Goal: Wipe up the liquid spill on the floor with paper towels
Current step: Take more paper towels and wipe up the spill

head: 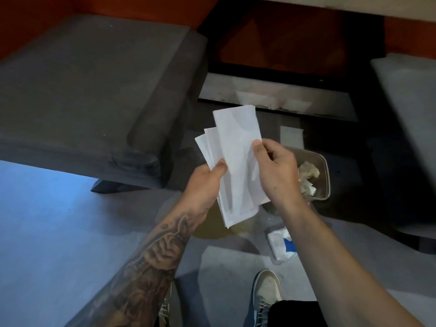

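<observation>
Both hands, left hand (205, 182) and right hand (278, 171), pinch a fanned stack of folded paper towels (236, 161). The towels are held above a yellowish liquid spill (212, 228) on the floor (59, 220), near a bin (326, 171) of crumpled paper.

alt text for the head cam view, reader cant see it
A person's left hand grips a fanned stack of folded white paper towels while the right hand pinches the top sheet by its edge. Below, a yellowish puddle lies on the grey floor near a small bin holding crumpled towels.
</observation>
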`<act>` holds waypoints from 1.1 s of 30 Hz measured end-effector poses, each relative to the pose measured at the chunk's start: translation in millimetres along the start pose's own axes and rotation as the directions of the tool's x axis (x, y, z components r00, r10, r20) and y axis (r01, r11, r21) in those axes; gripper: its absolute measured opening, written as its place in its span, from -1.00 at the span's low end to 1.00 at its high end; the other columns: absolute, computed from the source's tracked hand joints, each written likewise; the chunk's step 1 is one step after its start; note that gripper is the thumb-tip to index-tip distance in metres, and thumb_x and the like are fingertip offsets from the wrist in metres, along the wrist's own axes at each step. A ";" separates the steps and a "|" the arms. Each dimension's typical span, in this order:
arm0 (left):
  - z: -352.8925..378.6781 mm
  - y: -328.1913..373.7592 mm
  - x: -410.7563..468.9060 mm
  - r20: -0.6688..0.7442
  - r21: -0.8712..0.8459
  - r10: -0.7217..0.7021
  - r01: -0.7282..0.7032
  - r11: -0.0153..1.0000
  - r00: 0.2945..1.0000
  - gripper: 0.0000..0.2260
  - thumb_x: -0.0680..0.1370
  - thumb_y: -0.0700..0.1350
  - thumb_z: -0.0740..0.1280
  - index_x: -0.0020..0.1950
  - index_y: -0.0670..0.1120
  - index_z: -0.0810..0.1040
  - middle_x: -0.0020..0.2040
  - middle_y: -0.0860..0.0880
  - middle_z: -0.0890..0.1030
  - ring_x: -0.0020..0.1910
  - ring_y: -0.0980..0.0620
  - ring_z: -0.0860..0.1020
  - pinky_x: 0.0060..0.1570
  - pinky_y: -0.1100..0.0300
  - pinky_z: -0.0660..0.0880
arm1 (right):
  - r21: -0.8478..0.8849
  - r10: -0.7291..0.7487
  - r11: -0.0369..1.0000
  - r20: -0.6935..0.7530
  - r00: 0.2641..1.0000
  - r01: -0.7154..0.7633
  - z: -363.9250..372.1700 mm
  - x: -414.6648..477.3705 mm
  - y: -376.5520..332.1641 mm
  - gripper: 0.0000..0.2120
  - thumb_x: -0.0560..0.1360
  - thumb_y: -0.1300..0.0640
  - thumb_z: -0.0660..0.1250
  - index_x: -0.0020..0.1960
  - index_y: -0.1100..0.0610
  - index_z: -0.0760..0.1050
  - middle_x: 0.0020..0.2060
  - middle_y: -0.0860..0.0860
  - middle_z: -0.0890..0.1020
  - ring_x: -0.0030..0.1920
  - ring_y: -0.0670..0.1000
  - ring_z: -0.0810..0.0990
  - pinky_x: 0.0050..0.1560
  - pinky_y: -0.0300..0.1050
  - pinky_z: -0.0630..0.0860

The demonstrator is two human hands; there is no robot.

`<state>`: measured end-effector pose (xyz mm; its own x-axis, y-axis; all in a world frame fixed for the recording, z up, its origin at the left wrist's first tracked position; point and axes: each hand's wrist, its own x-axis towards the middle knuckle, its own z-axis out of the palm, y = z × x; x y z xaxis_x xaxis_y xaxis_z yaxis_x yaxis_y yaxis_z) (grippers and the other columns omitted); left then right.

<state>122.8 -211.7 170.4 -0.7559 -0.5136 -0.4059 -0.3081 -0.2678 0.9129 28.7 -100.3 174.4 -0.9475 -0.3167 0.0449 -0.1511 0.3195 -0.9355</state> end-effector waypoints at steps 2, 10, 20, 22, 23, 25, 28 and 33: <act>3.1 1.7 -3.7 0.013 -0.018 0.002 -0.002 1.000 1.000 -0.79 0.64 -0.03 0.32 -0.01 -0.11 0.69 -0.08 -0.02 0.75 -0.05 -0.01 0.72 0.08 0.00 0.62 | -0.098 -0.039 0.994 0.009 0.999 0.039 5.6 -3.2 4.1 -0.78 0.63 -0.04 0.25 0.03 0.00 0.65 -0.09 -0.10 0.58 -0.11 -0.15 0.57 -0.08 -0.20 0.47; 1.0 5.2 -5.2 0.021 -0.362 -0.065 0.068 0.930 0.998 -0.62 0.64 0.20 0.20 0.08 -0.06 0.65 0.03 -0.08 0.74 0.04 -0.10 0.70 0.21 -0.14 0.57 | -0.261 -0.104 0.958 0.079 0.991 0.121 14.0 -9.2 11.8 -0.75 0.64 -0.04 0.21 -0.10 -0.01 0.59 -0.22 -0.16 0.46 -0.23 -0.12 0.52 -0.21 -0.21 0.38; -14.3 2.2 -4.1 0.074 -0.278 -0.089 0.107 0.955 0.993 -0.90 0.58 -0.18 0.39 0.08 -0.13 0.63 -0.01 -0.07 0.74 0.03 -0.10 0.70 0.16 -0.07 0.59 | -0.071 0.016 0.997 0.078 0.997 -0.010 13.2 -5.0 27.0 -0.71 0.57 -0.22 0.26 0.00 -0.05 0.61 -0.05 -0.14 0.61 -0.04 -0.13 0.61 -0.02 -0.17 0.52; -24.3 3.9 -3.1 0.164 -0.386 -0.111 0.167 0.907 0.980 -0.85 0.57 -0.20 0.38 0.13 -0.13 0.62 0.08 -0.11 0.72 0.13 -0.16 0.66 0.22 -0.13 0.55 | 0.136 0.272 0.947 0.139 0.952 -0.290 12.2 2.7 41.8 -0.53 0.45 -0.42 0.28 0.09 -0.08 0.62 0.04 -0.07 0.68 0.12 -0.01 0.64 0.19 0.01 0.54; -29.9 2.6 -0.8 0.190 -0.399 -0.121 0.189 0.897 0.974 -0.81 0.56 -0.19 0.38 0.17 -0.12 0.61 0.11 -0.12 0.70 0.14 -0.17 0.65 0.23 -0.16 0.55 | 0.204 0.390 0.878 0.223 0.894 -0.434 11.9 4.5 51.4 -0.42 0.39 -0.49 0.27 0.13 -0.07 0.61 0.07 -0.03 0.69 0.17 0.07 0.64 0.24 0.10 0.52; -41.1 -5.2 6.4 0.235 -0.376 -0.146 0.228 0.898 0.961 -0.66 0.52 -0.17 0.41 0.30 -0.13 0.56 0.20 -0.16 0.66 0.20 -0.20 0.63 0.23 -0.21 0.53 | 0.244 0.486 0.730 0.473 0.735 -0.639 9.7 1.3 66.6 -0.33 0.45 -0.48 0.19 0.25 0.02 0.58 0.15 0.05 0.68 0.23 0.14 0.63 0.27 0.13 0.50; -53.7 -23.2 18.1 0.221 -0.335 -0.204 0.271 0.902 0.954 -0.56 0.50 -0.16 0.43 0.38 -0.17 0.53 0.28 -0.19 0.63 0.25 -0.22 0.60 0.26 -0.20 0.52 | 0.241 0.422 0.633 0.689 0.589 -0.735 4.7 -8.3 70.9 -0.38 0.54 -0.33 0.19 0.37 0.09 0.52 0.25 0.09 0.64 0.27 0.12 0.61 0.25 0.09 0.51; -66.9 -50.2 29.4 -0.025 -0.156 -0.216 0.210 0.965 0.976 -0.75 0.57 -0.17 0.40 0.22 -0.20 0.61 0.15 -0.17 0.69 0.13 -0.19 0.66 0.21 -0.15 0.55 | 0.158 0.411 0.772 0.614 0.674 -0.615 -1.5 -1.1 86.0 -0.60 0.49 0.17 0.47 0.29 0.26 0.54 0.15 0.15 0.68 0.15 0.19 0.67 0.20 0.12 0.59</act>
<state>154.7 -268.0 109.7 -0.6570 -0.4635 -0.5945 -0.3662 -0.4931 0.7892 16.3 -71.1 94.5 -0.5274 -0.6304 -0.5696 0.5108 0.3005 -0.8055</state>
